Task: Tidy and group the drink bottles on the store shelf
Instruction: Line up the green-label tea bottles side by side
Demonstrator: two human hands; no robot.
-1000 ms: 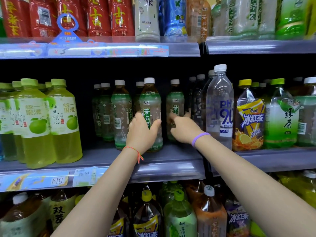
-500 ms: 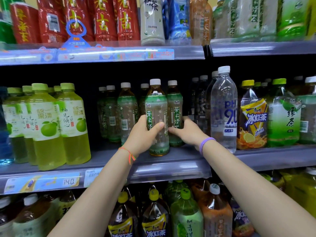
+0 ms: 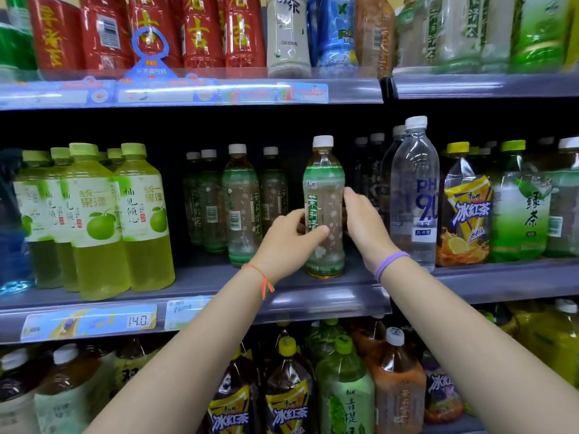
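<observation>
Tea bottle (image 3: 324,211) with the green label and white cap is standing upright near the front edge of the middle shelf (image 3: 313,296), a little in front of its sister bottles (image 3: 241,205). My left hand (image 3: 286,242) is gripping it around the lower half, thumb crossing the label. My right hand (image 3: 363,223) is lying flat against its right side with straight fingers, only touching, not clasping.

I am judging the bottle as full, so rather heavy for its width, and the thin plastic wall will give a little under pressure. The label film looks smooth and maybe slippery. The best place to hold is the middle of the body, where I am holding now; taken by the cap it would swing.

The shelf is smooth grey metal, so the base should slide easily. Just beside on the right is standing a tall clear water bottle (image 3: 413,195), easy to tip. On the left are big yellow-green juice bottles (image 3: 144,214). More drinks are filling the shelves above and below.
</observation>
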